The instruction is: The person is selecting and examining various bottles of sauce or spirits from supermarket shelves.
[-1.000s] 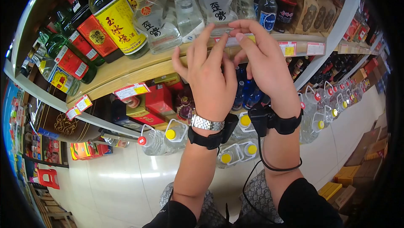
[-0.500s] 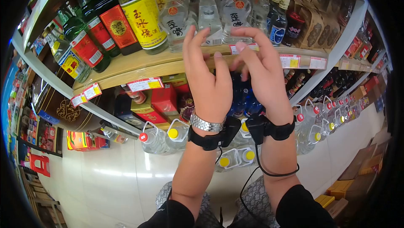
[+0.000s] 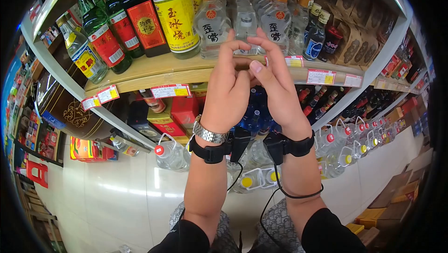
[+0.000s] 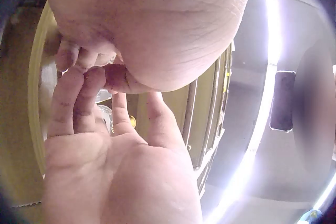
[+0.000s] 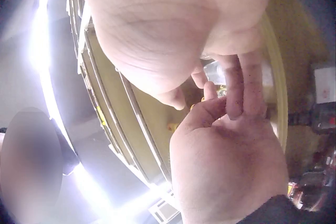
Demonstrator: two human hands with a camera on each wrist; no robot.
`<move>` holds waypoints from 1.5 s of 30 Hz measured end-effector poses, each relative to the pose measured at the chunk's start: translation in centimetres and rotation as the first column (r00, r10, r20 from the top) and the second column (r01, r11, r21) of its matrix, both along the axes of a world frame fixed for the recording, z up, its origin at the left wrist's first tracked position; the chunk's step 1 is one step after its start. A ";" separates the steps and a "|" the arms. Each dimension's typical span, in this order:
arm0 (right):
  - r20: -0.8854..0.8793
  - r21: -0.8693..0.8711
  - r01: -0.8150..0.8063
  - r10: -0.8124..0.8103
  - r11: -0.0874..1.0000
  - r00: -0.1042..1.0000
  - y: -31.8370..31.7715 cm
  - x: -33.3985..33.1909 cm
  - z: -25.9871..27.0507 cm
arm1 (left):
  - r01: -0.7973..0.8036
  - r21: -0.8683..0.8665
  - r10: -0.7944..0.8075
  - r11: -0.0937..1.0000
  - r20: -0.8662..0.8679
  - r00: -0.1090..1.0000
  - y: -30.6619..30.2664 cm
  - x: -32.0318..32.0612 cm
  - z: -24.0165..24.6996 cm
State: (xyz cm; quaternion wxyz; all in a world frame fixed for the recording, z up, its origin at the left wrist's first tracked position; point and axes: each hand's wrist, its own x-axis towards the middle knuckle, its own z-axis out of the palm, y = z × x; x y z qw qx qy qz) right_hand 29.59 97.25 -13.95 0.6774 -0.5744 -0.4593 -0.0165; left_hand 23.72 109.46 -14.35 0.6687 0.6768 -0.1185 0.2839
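At centre of head view, left hand [image 3: 228,89]: raised before pale wooden shelf [image 3: 135,83], loosely curved at the fingers; grip slack, unloaded.
Right hand [image 3: 276,89]: just beside, at 3 o'clock, facing the left; grip likewise slack, unloaded.
Finger contact: overlapping in both wrist views; cannot tell whether touching.
Clear rectangular bottle [image 3: 245,23]: at 12 o'clock from hands, upright on shelf, partly hidden low down by fingers.
Clear flat glass bottles with orange-brown caps [image 3: 213,24]: at 11 and 1 o'clock.
Silver link-band watch [image 3: 212,136]: at 7 o'clock.
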 end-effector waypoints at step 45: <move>-0.244 -0.273 -0.198 0.131 0.942 0.961 -3.3 -1.6 2.0 | -0.240 -0.080 0.241 0.967 0.006 0.970 -0.7 -1.0 0.3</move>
